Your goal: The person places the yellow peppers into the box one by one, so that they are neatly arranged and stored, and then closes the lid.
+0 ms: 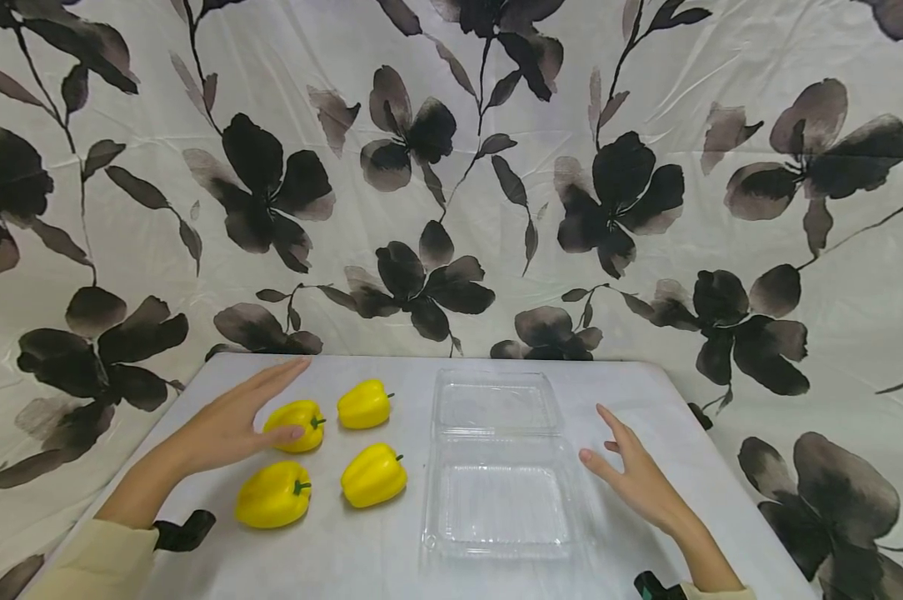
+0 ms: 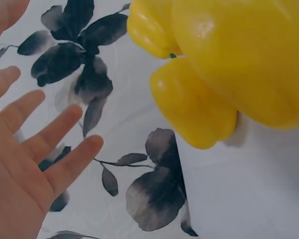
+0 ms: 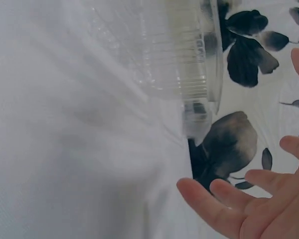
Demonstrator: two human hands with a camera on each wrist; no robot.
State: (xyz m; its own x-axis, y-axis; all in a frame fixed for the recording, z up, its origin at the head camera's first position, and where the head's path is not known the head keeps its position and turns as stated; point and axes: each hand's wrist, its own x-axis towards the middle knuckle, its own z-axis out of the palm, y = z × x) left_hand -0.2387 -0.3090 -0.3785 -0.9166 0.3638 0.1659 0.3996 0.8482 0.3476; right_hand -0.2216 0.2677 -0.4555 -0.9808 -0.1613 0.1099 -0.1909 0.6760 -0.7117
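Several yellow bell peppers with green stems lie on the left half of the white table. In the head view my left hand (image 1: 219, 429), fingers extended, overlaps the back-left bell pepper (image 1: 305, 410) and partly hides it. The front-left bell pepper (image 1: 267, 497) is nearest below that hand; a back-right pepper (image 1: 365, 405) and a front-right pepper (image 1: 372, 477) lie farther in. Right of them, a clear plastic clamshell container (image 1: 426, 508) lies unfolded, its two halves showing. Just to its right hovers my right hand (image 1: 637, 477), fingers relaxed and spread, holding nothing.
The white table (image 1: 616, 392) ends at a back edge against a floral-patterned cloth (image 1: 519, 308). That cloth also shows beyond both side edges. Dark straps with camera mounts (image 1: 187, 532) sit at the wrists.
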